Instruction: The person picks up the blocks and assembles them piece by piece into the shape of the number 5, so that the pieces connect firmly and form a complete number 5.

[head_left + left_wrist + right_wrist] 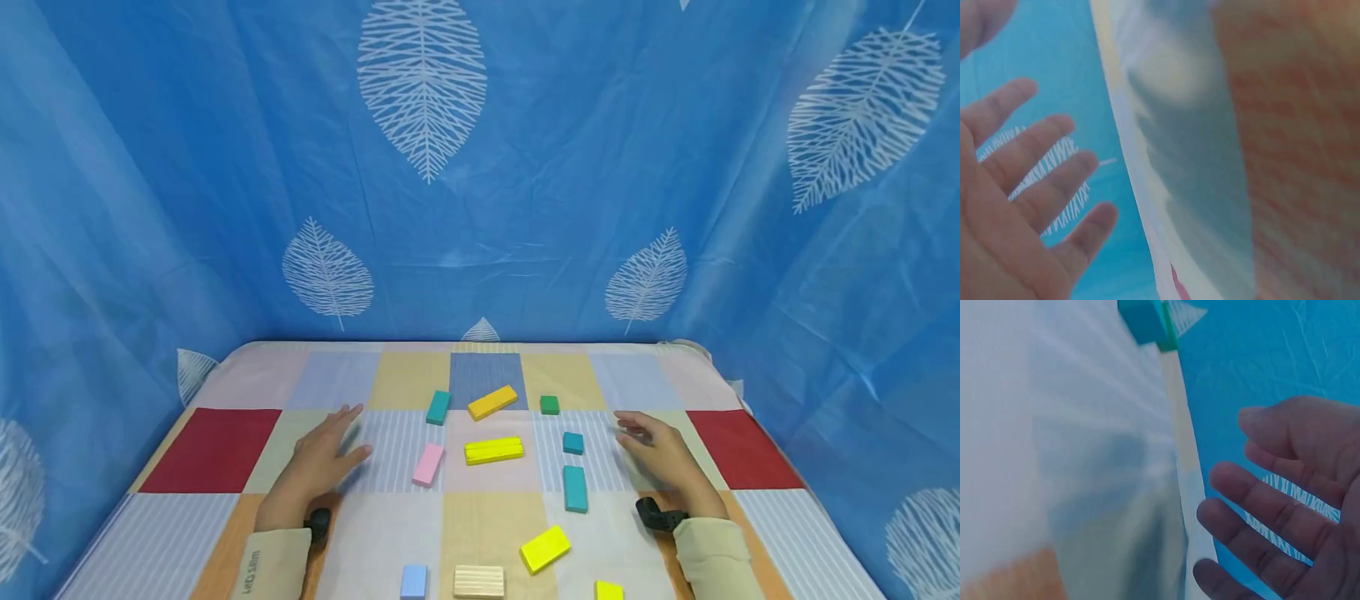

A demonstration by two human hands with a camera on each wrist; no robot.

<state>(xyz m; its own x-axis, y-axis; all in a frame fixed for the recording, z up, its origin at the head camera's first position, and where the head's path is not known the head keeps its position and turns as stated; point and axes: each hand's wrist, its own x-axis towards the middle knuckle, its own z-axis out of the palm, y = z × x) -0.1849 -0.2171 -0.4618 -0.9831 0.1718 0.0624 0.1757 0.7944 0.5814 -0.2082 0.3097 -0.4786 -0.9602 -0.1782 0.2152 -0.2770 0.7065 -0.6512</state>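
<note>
My left hand [321,457] is over the left part of the patchwork cloth, fingers extended and holding nothing. Nearest to it lie a pink block [428,465] and a teal block [438,407]. On the other side, my right hand [663,450] has loosely bent fingers with nothing between them. A small blue-teal block [573,442] and a longer teal block [575,488] lie to its left. Between the hands sit a yellow block [493,451] with a lengthwise line and an orange-yellow block [492,402]. In the right wrist view, a teal block [1142,320] shows at the top.
A green block [549,405] lies toward the back. Closer to the front are a yellow block [545,549], a ridged wooden block [478,582], a light blue block [414,582] and another yellow block [608,591]. Blue leaf-print curtains [525,208] surround the table's back and sides.
</note>
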